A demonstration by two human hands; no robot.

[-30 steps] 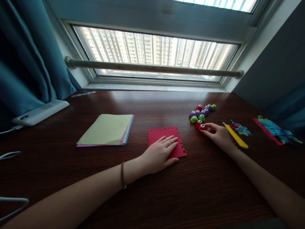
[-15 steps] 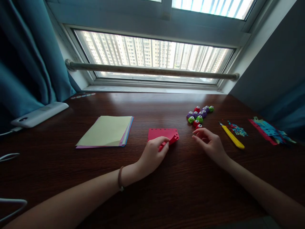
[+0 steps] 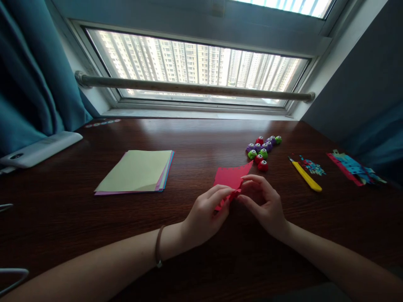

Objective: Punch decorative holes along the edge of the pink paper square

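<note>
A sheet of red paper [image 3: 231, 176] with a notched edge is tilted up between my hands. My left hand [image 3: 209, 212] pinches its lower part, where a narrow red strip or fold shows at the fingertips. My right hand [image 3: 266, 205] has thumb and forefinger closed at the paper's right edge, by that same strip. Just beyond the right hand stands a group of small red, purple and green craft punches [image 3: 261, 151] with round white tops. The fingers hide where the strip meets the sheet.
At left lies a stack of coloured paper [image 3: 135, 172], pale yellow on top. A yellow craft knife [image 3: 307, 176], tiny paper bits [image 3: 313, 165] and coloured paper strips [image 3: 354, 165] lie on the right. A white power bank-like object [image 3: 40, 149] rests by the curtain.
My right hand has moved left and taken hold of the paper's edge. The red paper has shifted right and been lifted and turned. The view has shifted slightly.
</note>
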